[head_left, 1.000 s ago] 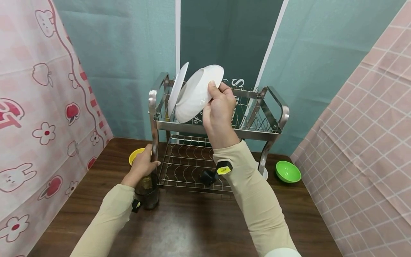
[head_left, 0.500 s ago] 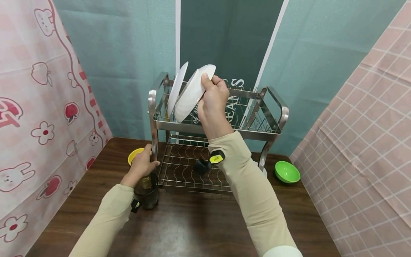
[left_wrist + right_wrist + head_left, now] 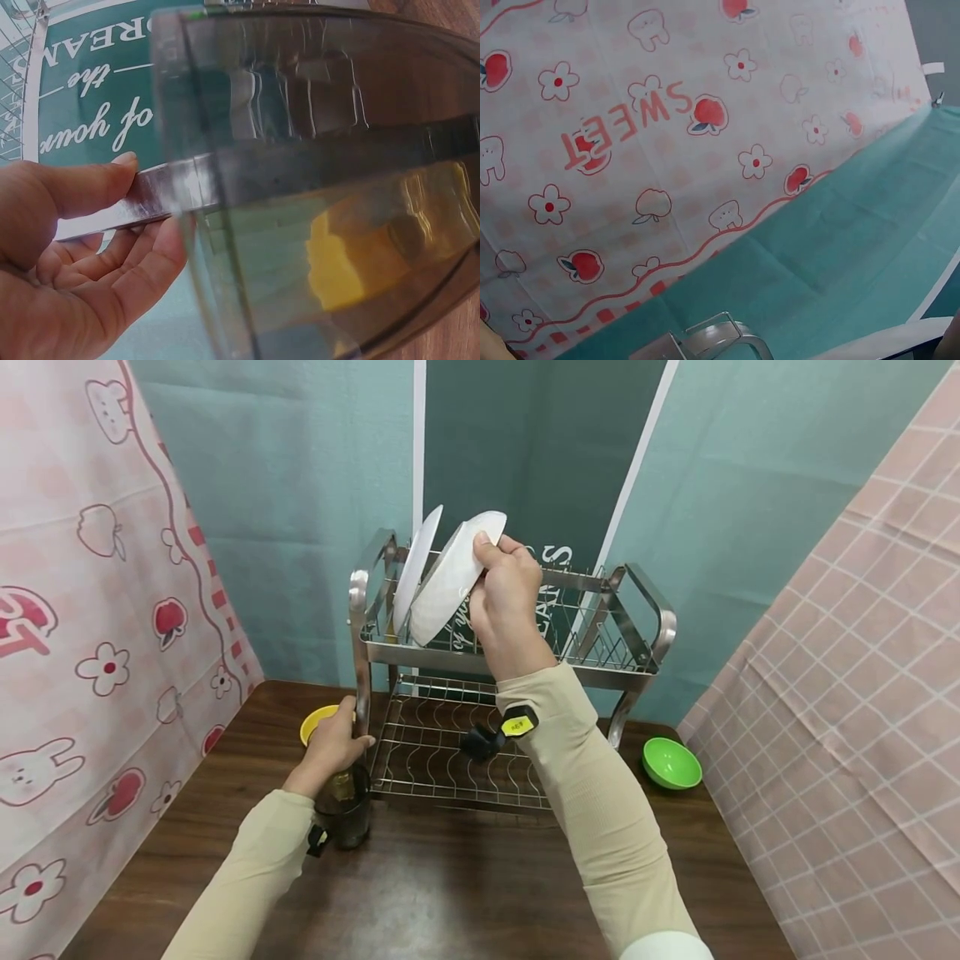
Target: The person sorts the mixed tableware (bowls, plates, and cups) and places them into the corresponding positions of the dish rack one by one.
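My right hand (image 3: pixel 512 589) pinches the upper edge of a white shallow bowl (image 3: pixel 450 589), thumb on its outer side. The bowl stands tilted on the upper tier of a metal dish rack (image 3: pixel 510 668), right beside a white plate (image 3: pixel 417 564) leaning at the rack's left end. In the right wrist view a white rim (image 3: pixel 892 341) shows at the bottom edge; the hand itself is nearly out of that view. My left hand (image 3: pixel 330 747) grips the rack's left post (image 3: pixel 157 191), its fingers curled round the metal. Close below it stands a dark see-through cup (image 3: pixel 348 822).
A yellow bowl (image 3: pixel 311 724), partly hidden by my left hand, sits left of the rack. At the right a green bowl (image 3: pixel 672 763) rests on the wooden table (image 3: pixel 420 893). Curtains (image 3: pixel 840 693) surround the table on the left, back and right.
The white bowl has turned more edge-on and tilted toward the plate at left, my right hand moving slightly left with it. My left hand keeps its place on the post.
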`<move>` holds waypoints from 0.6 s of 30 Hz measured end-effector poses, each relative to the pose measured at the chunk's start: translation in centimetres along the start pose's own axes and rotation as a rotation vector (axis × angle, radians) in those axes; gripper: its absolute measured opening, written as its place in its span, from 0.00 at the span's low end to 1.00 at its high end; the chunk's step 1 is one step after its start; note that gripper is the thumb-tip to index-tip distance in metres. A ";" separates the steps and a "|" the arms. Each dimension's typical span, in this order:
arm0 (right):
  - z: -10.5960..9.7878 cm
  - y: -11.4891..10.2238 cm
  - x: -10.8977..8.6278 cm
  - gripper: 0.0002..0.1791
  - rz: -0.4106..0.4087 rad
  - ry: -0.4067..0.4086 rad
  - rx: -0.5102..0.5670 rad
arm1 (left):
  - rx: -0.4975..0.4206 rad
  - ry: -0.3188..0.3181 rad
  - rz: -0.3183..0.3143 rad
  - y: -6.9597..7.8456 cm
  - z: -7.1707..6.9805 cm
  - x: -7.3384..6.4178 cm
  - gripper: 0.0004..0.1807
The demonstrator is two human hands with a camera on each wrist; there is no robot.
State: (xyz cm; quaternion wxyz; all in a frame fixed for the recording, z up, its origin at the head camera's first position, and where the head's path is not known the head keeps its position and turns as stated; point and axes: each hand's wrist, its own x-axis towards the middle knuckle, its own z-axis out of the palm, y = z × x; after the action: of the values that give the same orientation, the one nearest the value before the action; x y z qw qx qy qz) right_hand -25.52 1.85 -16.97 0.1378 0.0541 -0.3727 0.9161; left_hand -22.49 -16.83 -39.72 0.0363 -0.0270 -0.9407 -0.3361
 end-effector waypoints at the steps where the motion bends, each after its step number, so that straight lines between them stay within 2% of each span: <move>1: 0.0 -0.1 0.0 0.12 0.005 0.004 0.009 | 0.000 0.001 0.002 0.0 0.0 0.0 0.22; 8: 0.5 -0.8 0.1 0.12 0.008 0.040 0.070 | 0.005 0.007 0.004 0.1 0.0 -0.1 0.22; 18: 0.9 -1.0 0.9 0.12 0.035 0.063 0.040 | 0.007 0.027 0.015 0.0 0.1 0.0 0.22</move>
State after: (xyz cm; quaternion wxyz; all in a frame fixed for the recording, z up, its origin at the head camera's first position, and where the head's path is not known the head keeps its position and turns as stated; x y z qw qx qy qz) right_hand -26.11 2.10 -15.41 0.1320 0.0216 -0.3506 0.9269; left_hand -22.44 -16.75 -39.76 0.0517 -0.0295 -0.9410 -0.3330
